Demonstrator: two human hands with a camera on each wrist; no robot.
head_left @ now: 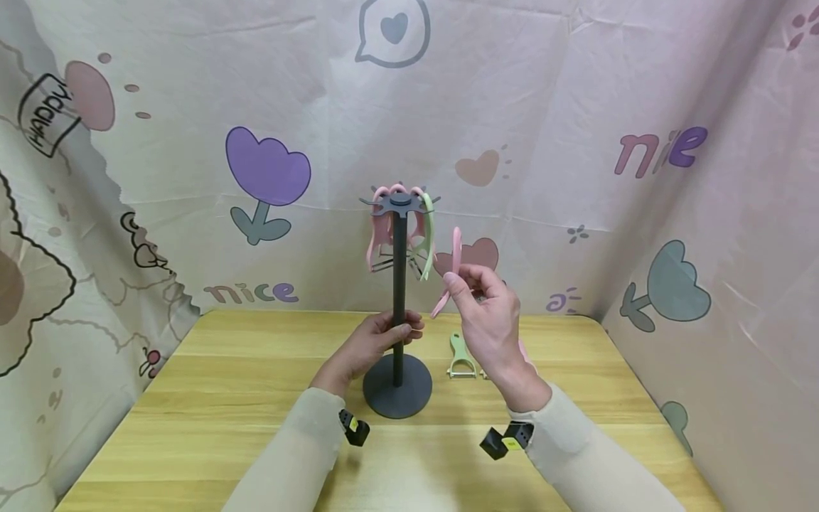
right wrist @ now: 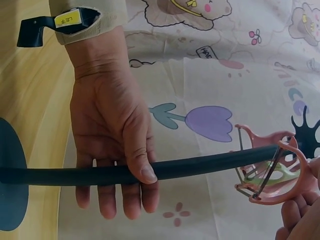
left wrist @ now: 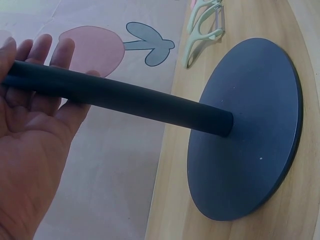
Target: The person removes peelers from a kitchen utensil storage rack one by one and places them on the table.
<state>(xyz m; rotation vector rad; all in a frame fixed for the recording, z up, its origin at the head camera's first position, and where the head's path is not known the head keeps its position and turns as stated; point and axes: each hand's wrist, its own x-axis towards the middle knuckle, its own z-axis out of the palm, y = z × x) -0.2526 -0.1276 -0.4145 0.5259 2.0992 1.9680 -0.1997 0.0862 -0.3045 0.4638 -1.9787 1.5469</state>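
Note:
A dark stand [head_left: 399, 299] with a round base rises from the table, topped by a ring of hooks. My left hand [head_left: 377, 340] holds its pole partway down, thumb in front and fingers behind. From the hooks hang several pink peelers [head_left: 372, 245] and a light green peeler [head_left: 429, 231], blades down. To the right of the hooks, my right hand [head_left: 491, 320] pinches another pink peeler [head_left: 457, 249] between thumb and fingers, its lower part partly covered by the hand. In the right wrist view this pink peeler [right wrist: 298, 186] overlaps the hanging ones.
On the table right of the base lies a green peeler [head_left: 458, 348]. Behind my right wrist shows a bit of pink [head_left: 523, 350], mostly hidden. A printed cloth [head_left: 358, 128] encloses the wooden table [head_left: 269, 370] at the back and sides.

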